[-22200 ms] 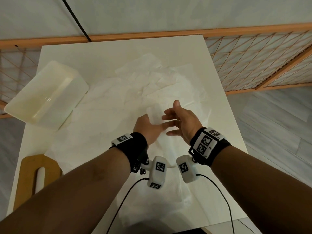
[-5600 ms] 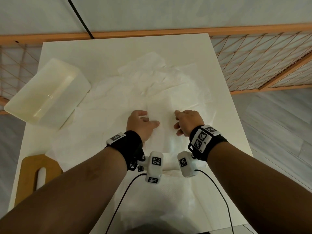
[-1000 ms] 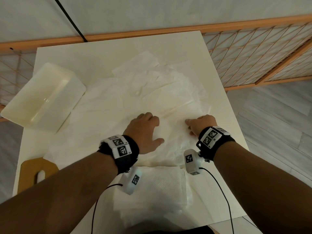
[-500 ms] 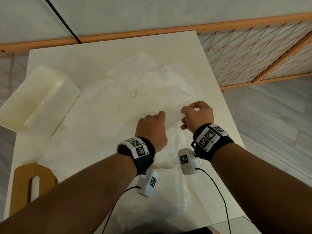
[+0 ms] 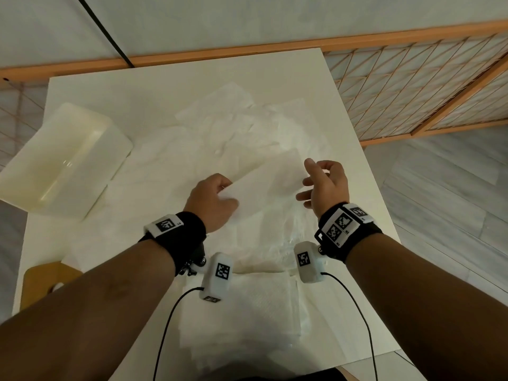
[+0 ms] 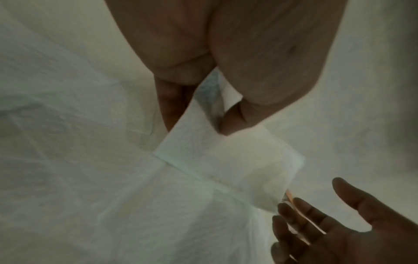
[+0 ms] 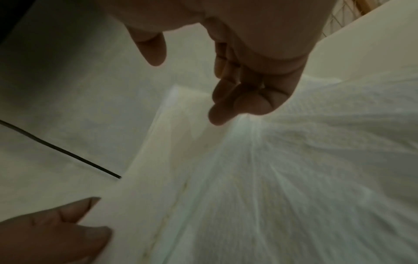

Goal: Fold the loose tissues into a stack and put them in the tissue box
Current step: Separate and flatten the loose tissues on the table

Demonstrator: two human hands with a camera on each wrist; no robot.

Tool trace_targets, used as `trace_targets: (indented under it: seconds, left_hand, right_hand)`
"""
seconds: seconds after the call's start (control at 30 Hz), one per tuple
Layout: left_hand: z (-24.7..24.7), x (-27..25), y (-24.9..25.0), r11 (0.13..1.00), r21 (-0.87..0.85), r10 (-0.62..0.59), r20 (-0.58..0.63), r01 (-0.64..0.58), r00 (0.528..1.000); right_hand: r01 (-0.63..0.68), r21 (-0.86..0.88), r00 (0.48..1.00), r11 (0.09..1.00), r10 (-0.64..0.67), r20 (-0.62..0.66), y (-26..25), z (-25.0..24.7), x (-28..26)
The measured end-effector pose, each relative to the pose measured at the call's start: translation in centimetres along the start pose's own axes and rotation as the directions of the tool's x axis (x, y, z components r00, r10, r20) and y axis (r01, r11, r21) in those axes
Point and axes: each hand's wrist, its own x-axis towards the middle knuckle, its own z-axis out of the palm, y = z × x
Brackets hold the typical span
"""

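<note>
Folded tissue (image 5: pixel 261 185) now lifted off the loose tissues (image 5: pixel 220 138), pinched by left hand (image 5: pixel 213 200). Right hand (image 5: pixel 324 185), at its 3 o'clock, has let go, fingers relaxed. Stack (image 5: pixel 242 306) at 6; tissue box (image 5: pixel 63 160) at 9. Likely next: onto stack.

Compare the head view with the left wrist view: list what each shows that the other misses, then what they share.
Only the head view shows the tissue box at the table's left edge, the folded stack near the person, and the wooden lid at the near left corner.

Only the left wrist view shows the pinch from beneath: thumb and fingers clamping the tissue's corner.

Both show the left hand holding the folded tissue, the right hand open beside its other end, and loose tissues beneath.
</note>
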Motion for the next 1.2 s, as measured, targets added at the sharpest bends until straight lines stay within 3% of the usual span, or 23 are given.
trace_targets:
  seconds: [0.13,0.33,0.4,0.5,0.6,0.73,0.87,1.0,1.2]
  left_hand:
    - [0.1,0.7,-0.7,0.992,0.077,-0.092,-0.087,0.099,0.992]
    - [0.9,1.0,-0.5,0.996,0.049,-0.069,-0.100,0.074,0.993]
    - [1.3,1.2,-0.4,0.998,-0.016,-0.064,-0.095,0.063,0.993]
    - [1.8,1.1,-0.2,0.997,-0.074,-0.008,0.034,0.011,0.999]
    - [2.1,1.1,-0.3,1.000,0.001,0.023,0.076,-0.023,0.997]
    - [2.1,1.6,-0.3,0.998,0.063,0.033,-0.005,-0.033,0.999]
    - [2.3,1.9,-0.3,0.995,0.094,0.033,0.013,-0.034,0.999]
    - [2.3,1.7,-0.3,0.991,0.129,0.026,-0.002,-0.025,1.000]
    - [2.2,1.7,0.7,0.976,0.186,0.119,-0.014,-0.114,0.993]
  right_hand:
    - [-0.150,-0.095,0.988,0.984,0.154,0.033,0.4,0.6,-0.1]
    - [-0.293,-0.130,0.901,0.947,0.319,0.293,1.5,2.9,-1.5]
    - [-0.304,-0.116,0.915,0.946,0.323,0.241,1.5,3.7,-1.7]
    - [-0.338,-0.040,0.930,0.940,0.341,0.138,1.5,4.0,-1.1]
    - [-0.386,0.066,0.921,0.920,0.381,0.077,1.6,3.9,-0.5]
    - [-0.383,0.095,0.924,0.919,0.382,0.033,1.9,3.5,0.1]
    - [-0.396,0.060,0.918,0.916,0.394,0.039,2.2,3.2,0.7]
    - [-0.323,0.000,0.945,0.946,0.323,0.060,2.0,3.1,1.0]
    - [-0.275,0.287,0.951,0.918,0.215,0.222,0.7,2.7,-0.2]
